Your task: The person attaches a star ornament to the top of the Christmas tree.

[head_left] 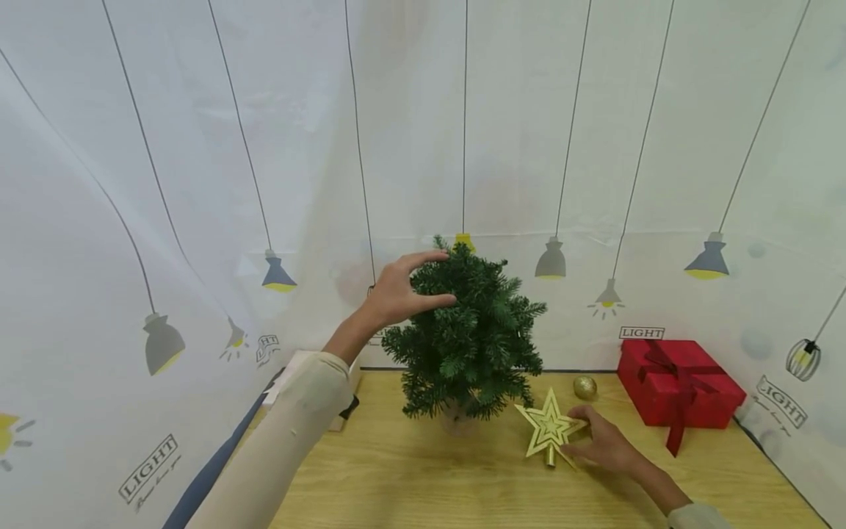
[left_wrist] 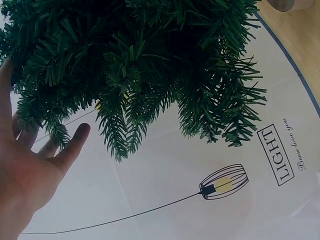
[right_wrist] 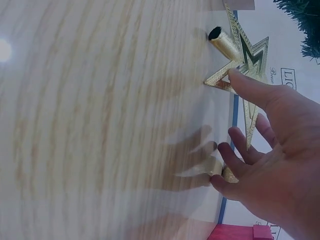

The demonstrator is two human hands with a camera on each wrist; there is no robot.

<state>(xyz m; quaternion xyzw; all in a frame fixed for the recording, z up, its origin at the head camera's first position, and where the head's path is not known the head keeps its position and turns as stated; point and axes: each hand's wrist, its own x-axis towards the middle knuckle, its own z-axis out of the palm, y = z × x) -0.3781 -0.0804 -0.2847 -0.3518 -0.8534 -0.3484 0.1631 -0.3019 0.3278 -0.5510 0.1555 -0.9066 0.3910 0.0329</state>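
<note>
A small green artificial Christmas tree point(head_left: 469, 330) stands upright on the wooden table. Near its top is my left hand point(head_left: 406, 290), thumb and fingers spread apart with branches between them. In the left wrist view, that hand point(left_wrist: 35, 170) reaches in beside the needles, and some fingers are partly hidden by the branches. To the right of the tree, my right hand point(head_left: 604, 441) pinches a gold star tree topper point(head_left: 550, 426) by one side point. The topper's hollow socket point(right_wrist: 226, 46) shows in the right wrist view, with the thumb point(right_wrist: 250, 90) against the star.
A gold ball ornament point(head_left: 584, 387) lies behind my right hand. A red gift box point(head_left: 681, 382) with a dark red ribbon stands at the back right of the wooden table point(head_left: 396, 477). A pale box point(head_left: 297, 375) is partly hidden behind my left sleeve. A printed curtain point(head_left: 410, 147) hangs behind.
</note>
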